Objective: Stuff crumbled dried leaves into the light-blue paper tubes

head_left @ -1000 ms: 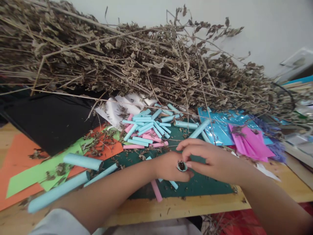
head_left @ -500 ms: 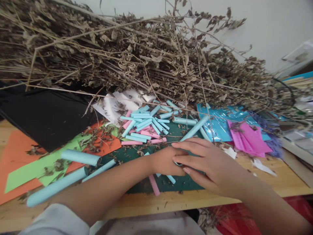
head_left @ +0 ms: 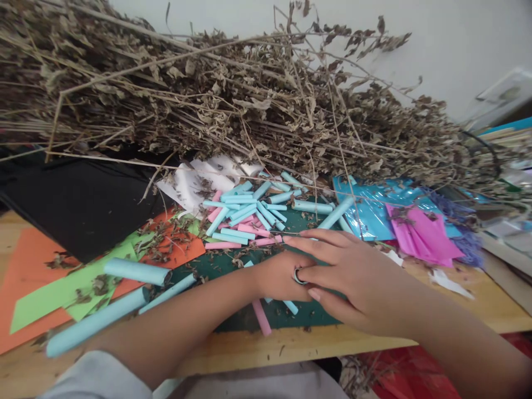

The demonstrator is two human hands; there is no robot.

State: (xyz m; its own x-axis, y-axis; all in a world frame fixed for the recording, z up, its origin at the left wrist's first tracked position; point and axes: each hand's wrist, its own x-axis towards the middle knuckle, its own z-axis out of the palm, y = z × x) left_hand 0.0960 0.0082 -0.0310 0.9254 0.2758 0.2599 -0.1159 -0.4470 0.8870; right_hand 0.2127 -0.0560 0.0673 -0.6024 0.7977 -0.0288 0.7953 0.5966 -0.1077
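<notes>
A huge bundle of dry brown leafy stalks (head_left: 233, 105) is lying well beyond the fingertips, overhanging the far side of the light wooden table (head_left: 291, 346). The left hand (head_left: 280, 277) is closing into a fist round a small light-blue rolled paper tube (head_left: 298, 275), of which only the open end is showing at the thumb side. The right hand (head_left: 353, 277) is covering that end, its fingers (head_left: 316, 244) lying flat and close together over the left knuckles, thumb just under the tube's mouth; whether it is pressing crumbled leaf in is hard to tell from here. Packing well would seem to call for keeping the tube upright and the fist firm, so nothing spills. Under both hands a dark green cutting mat (head_left: 249, 263) is lying, littered with leaf crumbs. Just beyond the fingertips a heap of short blue and pink paper rolls (head_left: 245, 213) is crowding the mat, and one pink roll (head_left: 261, 317) is lying near the left wrist.
</notes>
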